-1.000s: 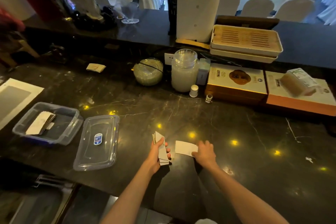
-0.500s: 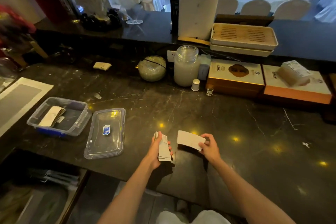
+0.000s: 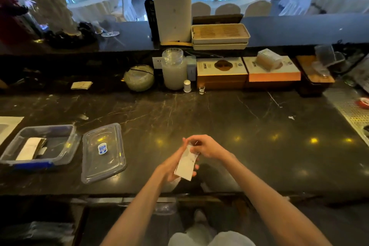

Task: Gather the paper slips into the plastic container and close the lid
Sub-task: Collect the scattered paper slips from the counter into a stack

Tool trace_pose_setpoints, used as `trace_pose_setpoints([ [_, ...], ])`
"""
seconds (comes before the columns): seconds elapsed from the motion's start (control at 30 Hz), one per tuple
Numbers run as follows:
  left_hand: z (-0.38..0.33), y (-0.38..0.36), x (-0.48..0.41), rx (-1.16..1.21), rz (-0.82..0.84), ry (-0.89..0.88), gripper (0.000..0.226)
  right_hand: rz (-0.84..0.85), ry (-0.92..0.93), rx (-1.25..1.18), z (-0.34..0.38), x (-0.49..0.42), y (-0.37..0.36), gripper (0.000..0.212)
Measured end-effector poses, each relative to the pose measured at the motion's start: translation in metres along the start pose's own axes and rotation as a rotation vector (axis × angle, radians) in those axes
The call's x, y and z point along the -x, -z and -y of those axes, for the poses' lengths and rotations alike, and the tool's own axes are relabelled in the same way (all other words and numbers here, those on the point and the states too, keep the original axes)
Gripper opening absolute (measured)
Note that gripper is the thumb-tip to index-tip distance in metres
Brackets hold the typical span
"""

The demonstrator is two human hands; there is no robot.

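1. Hands meet above the counter (image 3: pixel 219 126) near its front edge, forearms angling inward.
2. Left hand (image 3: pixel 171 164) cups the slips (image 3: pixel 185 164) from below, fingers curled around the stack.
3. Right hand (image 3: pixel 203 146) pinches the stack's top end, fingers together.
4. Container (image 3: pixel 65 150), holding more slips, sits far left; lid (image 3: pixel 103 154) lies beside it.

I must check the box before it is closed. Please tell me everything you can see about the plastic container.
The plastic container is a clear rectangular tub with rounded corners and a blue strip along its near bottom edge. It sits open and upright on the dark counter, far left. Some paper slips lie inside. Its lid lies flat beside it, to the right.
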State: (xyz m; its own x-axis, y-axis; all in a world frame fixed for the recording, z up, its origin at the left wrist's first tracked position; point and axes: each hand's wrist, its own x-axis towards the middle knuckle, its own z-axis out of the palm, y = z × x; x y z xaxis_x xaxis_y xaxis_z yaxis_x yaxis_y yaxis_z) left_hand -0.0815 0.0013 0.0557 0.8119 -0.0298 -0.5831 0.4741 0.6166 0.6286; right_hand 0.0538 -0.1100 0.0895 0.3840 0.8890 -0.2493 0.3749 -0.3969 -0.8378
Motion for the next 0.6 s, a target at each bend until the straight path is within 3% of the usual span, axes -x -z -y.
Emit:
trace_pose_setpoints([
  [0.13,0.014,0.013,0.028,-0.011,-0.014,-0.058,0.081,-0.082,0.019,0.111,0.015,0.014,-0.038,0.036],
  [0.3,0.029,0.031,0.067,0.110,-0.037,-0.056,0.082,-0.238,-0.021,0.233,0.041,0.024,-0.086,0.057],
  [0.43,0.032,0.059,0.104,0.180,-0.113,-0.083,0.085,-0.117,-0.054,0.004,0.063,0.019,-0.126,0.039],
  [0.6,0.029,0.102,0.156,0.247,-0.294,-0.200,0.083,-0.034,0.044,-0.034,0.111,-0.009,-0.174,0.036],
])
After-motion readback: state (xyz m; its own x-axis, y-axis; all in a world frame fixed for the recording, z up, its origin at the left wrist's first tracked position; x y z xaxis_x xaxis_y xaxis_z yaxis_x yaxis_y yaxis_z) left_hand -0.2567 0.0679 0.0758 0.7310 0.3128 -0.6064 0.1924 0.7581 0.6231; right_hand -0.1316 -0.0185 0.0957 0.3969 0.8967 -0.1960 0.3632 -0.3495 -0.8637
